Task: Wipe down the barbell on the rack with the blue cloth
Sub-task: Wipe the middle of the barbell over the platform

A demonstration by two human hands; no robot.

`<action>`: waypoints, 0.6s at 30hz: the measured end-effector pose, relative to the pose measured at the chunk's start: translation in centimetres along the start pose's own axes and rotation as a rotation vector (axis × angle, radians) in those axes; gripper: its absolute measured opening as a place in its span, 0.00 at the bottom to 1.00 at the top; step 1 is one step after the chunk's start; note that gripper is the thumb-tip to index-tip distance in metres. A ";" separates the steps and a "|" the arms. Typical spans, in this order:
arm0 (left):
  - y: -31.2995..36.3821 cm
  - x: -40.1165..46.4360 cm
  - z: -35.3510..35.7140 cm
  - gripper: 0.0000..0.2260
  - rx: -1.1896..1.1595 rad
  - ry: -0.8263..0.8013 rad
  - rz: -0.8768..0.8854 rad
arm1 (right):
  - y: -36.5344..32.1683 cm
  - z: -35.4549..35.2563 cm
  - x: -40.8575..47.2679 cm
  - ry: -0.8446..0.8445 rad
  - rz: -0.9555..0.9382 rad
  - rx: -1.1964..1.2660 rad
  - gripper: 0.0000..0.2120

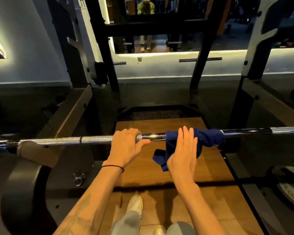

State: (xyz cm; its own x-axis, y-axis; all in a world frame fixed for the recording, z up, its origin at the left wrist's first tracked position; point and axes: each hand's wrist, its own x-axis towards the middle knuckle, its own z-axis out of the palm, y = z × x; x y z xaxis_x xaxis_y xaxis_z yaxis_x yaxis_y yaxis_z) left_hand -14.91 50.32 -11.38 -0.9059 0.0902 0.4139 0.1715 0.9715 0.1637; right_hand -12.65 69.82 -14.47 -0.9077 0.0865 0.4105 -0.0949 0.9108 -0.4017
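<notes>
Blue cloth (209, 137), chrome barbell (92, 139)

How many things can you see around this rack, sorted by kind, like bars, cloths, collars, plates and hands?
Barbell: 1
Blue cloth: 1
Spring collar: 1, on the floor at left
Weight plate: 1, on the floor at right
Hands: 2, left hand and right hand
Yellow shoes: 2, one at, one at
Total: 8

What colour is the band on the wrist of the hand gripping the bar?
Black, a thin band on the left wrist, clearest in the head view.
</notes>
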 end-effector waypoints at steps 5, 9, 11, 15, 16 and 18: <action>1.3 -2.1 1.2 0.12 -0.083 0.215 -0.068 | -6.1 0.8 -0.8 -0.061 -0.392 -0.138 0.43; 1.5 -2.7 1.6 0.16 -0.145 0.296 -0.047 | -3.8 0.2 1.1 -0.122 -0.490 -0.170 0.40; 1.8 -2.9 2.1 0.18 -0.163 0.351 -0.050 | -0.8 0.3 2.2 -0.094 -0.366 -0.135 0.32; 4.3 -3.2 3.0 0.17 -0.218 0.449 -0.226 | 2.4 -0.6 3.1 -0.061 -0.078 -0.125 0.30; 4.7 -3.2 3.3 0.17 -0.228 0.442 -0.257 | 1.8 -0.5 2.7 -0.064 -0.049 -0.154 0.34; 5.0 -3.3 3.7 0.16 -0.210 0.406 -0.267 | -1.1 0.1 1.7 -0.050 -0.115 -0.169 0.35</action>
State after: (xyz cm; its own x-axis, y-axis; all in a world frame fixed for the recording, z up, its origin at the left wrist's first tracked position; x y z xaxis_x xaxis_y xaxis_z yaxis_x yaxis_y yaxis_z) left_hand -12.46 55.71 -15.27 -0.7130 -0.2870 0.6398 0.0671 0.8803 0.4697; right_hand -14.10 68.93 -13.47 -0.9143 -0.0384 0.4033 -0.1331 0.9687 -0.2095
